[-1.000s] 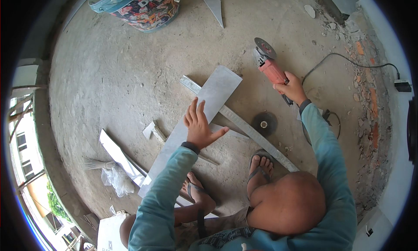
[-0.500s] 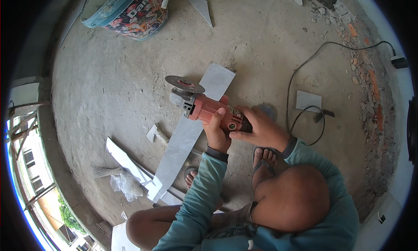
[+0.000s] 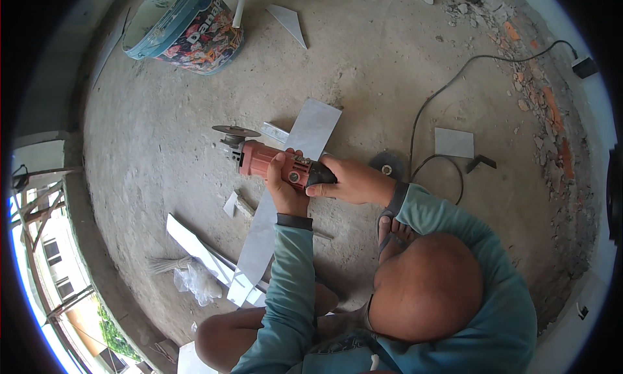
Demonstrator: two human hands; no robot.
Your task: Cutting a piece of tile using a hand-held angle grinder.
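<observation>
Red plastic fills your left hand [image 3: 285, 191], whose fingers and thumb wrap the body of the angle grinder [image 3: 258, 160]. The tool sits just off the centre of the view, above the floor [image 3: 370, 95], its nose toward ten o'clock. Your right hand [image 3: 355, 179] grasps the black rear end, so both hands bear the weight. That two-point hold looks sound; for best control, wrists firm, thumbs well back from the metal head, and the disc [image 3: 235, 131] facing away from your knees. I can't make out a guard or tell whether the disc is spinning, so treat it as live. Mind the slack in the black cord [image 3: 448, 88], which curves out to two o'clock; looped near your foot, it could snag.

Beneath the tool, a smooth, matte grey strip [image 3: 315, 124] slants from twelve to seven o'clock, long and straight-edged, across a ribbed-looking metal bar [image 3: 275, 132]. Close by at three lies a round, dark spare disc [image 3: 387, 165]; a pale rectangular piece [image 3: 454, 143] is farther out, between two and three. The concrete is dusty and rough, with crumbly brick rubble [image 3: 551, 117] toward two, a glossy printed bucket [image 3: 207, 46] at eleven and crinkled clear plastic [image 3: 198, 284] between seven and eight.
</observation>
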